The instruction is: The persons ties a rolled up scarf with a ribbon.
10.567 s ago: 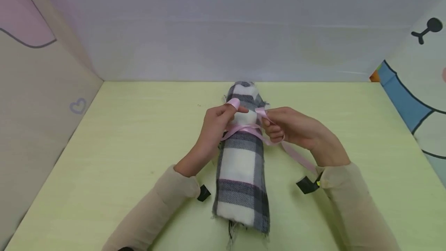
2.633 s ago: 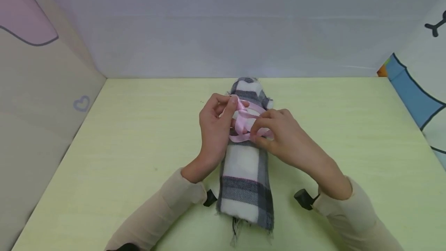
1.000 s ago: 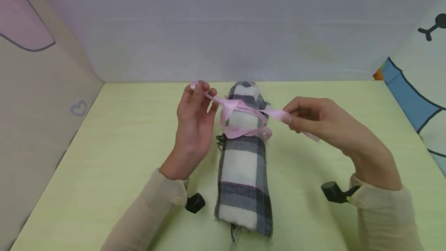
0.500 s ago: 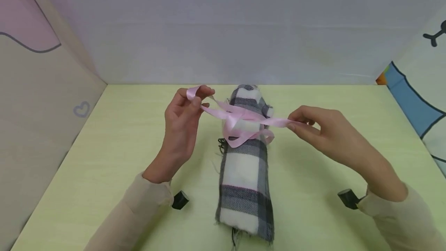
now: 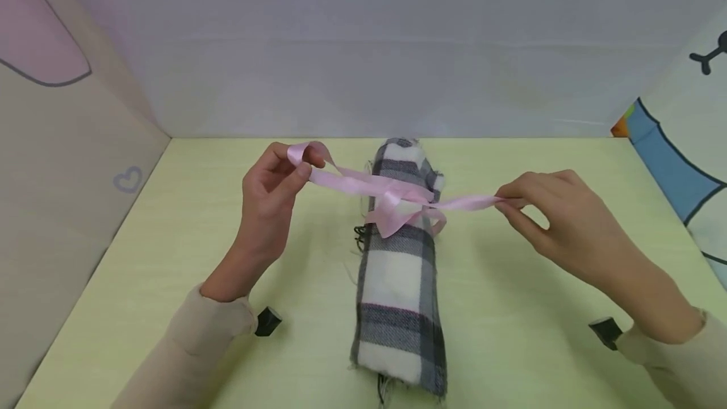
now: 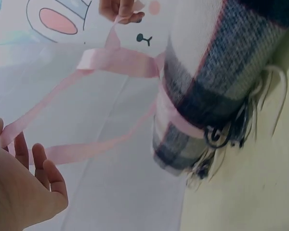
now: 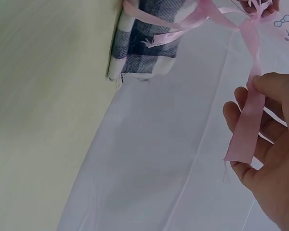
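Note:
A rolled grey-and-white plaid scarf (image 5: 396, 276) with fringed ends lies lengthwise on the table. Pink satin ribbon (image 5: 389, 212) crosses its upper part, with a loose knot or fold on top. To the left of the scarf, my left hand (image 5: 265, 201) pinches a ribbon loop between thumb and fingers; both strands of that loop show in the left wrist view. On the other side, my right hand (image 5: 562, 219) pinches a ribbon tail with thumb and index finger. In the right wrist view the tail's cut end (image 7: 244, 139) hangs past the thumb, across the other fingers.
The pale yellow table (image 5: 187, 238) is bounded by a white back wall (image 5: 363, 81) and printed side panels. Dark fringe threads (image 5: 360, 235) stick out at the scarf's left edge. A small black camera (image 5: 267, 321) sits at each cuff.
Both hands have moved apart, the left hand leftward and the right hand rightward, drawing the ribbon out between them. The ribbon's middle has gathered closer over the scarf, which stays in place.

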{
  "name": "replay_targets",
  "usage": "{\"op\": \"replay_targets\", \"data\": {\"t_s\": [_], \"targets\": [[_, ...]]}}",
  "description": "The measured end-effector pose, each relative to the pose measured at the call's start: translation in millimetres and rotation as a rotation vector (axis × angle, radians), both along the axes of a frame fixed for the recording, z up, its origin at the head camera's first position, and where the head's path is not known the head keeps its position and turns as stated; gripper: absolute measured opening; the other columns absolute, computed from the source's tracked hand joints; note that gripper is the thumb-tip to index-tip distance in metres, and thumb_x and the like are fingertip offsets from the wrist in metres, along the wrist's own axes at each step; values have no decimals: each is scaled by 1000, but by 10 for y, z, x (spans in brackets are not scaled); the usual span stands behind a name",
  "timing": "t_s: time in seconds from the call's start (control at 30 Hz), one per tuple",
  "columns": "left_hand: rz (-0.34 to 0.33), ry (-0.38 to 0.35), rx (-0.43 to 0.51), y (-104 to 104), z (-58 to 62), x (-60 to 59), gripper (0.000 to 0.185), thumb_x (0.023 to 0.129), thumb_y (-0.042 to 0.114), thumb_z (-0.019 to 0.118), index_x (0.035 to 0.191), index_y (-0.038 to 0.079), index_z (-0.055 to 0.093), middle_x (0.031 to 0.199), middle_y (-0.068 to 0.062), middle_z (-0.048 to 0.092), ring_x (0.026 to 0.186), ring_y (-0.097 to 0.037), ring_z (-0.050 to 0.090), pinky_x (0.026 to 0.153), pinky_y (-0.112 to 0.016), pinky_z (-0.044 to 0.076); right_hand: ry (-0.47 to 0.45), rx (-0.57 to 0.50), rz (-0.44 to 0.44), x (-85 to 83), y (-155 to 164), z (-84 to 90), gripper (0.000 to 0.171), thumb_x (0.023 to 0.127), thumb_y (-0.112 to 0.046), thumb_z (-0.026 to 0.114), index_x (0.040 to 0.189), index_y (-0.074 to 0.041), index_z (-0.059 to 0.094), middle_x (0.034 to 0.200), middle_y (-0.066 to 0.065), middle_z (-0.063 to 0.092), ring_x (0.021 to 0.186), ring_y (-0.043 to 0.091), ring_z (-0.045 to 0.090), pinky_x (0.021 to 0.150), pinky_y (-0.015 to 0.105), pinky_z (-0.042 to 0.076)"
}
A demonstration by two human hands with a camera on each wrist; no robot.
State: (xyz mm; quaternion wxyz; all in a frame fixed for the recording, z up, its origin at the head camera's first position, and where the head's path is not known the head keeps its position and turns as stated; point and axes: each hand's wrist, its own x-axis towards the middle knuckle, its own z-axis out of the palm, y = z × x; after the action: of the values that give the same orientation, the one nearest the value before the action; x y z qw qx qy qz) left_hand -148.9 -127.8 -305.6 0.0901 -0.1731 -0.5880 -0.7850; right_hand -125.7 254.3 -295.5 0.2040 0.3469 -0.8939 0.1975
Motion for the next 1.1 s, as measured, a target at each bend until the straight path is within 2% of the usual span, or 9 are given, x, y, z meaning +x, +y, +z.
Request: {"op": "replay_targets", "data": {"t_s": [0.17, 0.43, 0.7, 0.9, 1.03, 1.1], "targets": [[39, -5, 9, -133, 86, -7, 21, 98, -7, 55, 96, 12, 65, 95, 0, 74, 110, -25, 62, 96, -33, 47, 78, -6, -21, 14, 114, 7, 58, 110, -56, 38, 100, -10, 72, 92, 0, 75, 84, 17, 68, 85, 40, 38], [71, -1, 29, -282, 123, -14, 14, 99, -5, 58, 96, 7, 64, 95, -4, 74, 104, -26, 62, 92, -33, 49, 132, -18, -63, 30, 263, -10, 58, 110, -55, 40, 96, -10, 73, 89, 2, 74, 85, 21, 65, 85, 42, 37], [114, -14, 68, -402, 118, -19, 9, 99, -2, 61, 95, 5, 61, 95, -7, 72, 103, -29, 61, 88, -32, 51, 129, 14, -117, 77, 430, -29, 65, 110, -58, 35, 94, -8, 73, 88, 5, 74, 86, 26, 64, 84, 43, 36], [128, -48, 110, -488, 135, -22, 8, 101, -3, 59, 95, 3, 58, 97, -9, 70, 98, -29, 61, 88, -31, 52, 89, 8, -181, 133, 588, -67, 67, 109, -61, 36, 94, -8, 74, 89, 5, 74, 89, 22, 60, 95, 25, 31], [121, -82, 144, -544, 138, -29, 15, 102, -6, 54, 94, 6, 59, 98, -6, 69, 99, -25, 60, 85, -29, 50, 62, 1, -218, 176, 695, -106, 69, 108, -62, 36, 94, -7, 74, 89, 6, 74, 89, 15, 55, 93, 29, 32], [112, -100, 168, -576, 139, -33, 16, 102, -6, 54, 94, 7, 59, 98, -5, 68, 99, -23, 60, 84, -28, 49, 62, 7, -233, 191, 737, -122, 70, 108, -63, 35, 93, -7, 73, 88, 7, 75, 88, 10, 53, 88, 36, 34]]}}
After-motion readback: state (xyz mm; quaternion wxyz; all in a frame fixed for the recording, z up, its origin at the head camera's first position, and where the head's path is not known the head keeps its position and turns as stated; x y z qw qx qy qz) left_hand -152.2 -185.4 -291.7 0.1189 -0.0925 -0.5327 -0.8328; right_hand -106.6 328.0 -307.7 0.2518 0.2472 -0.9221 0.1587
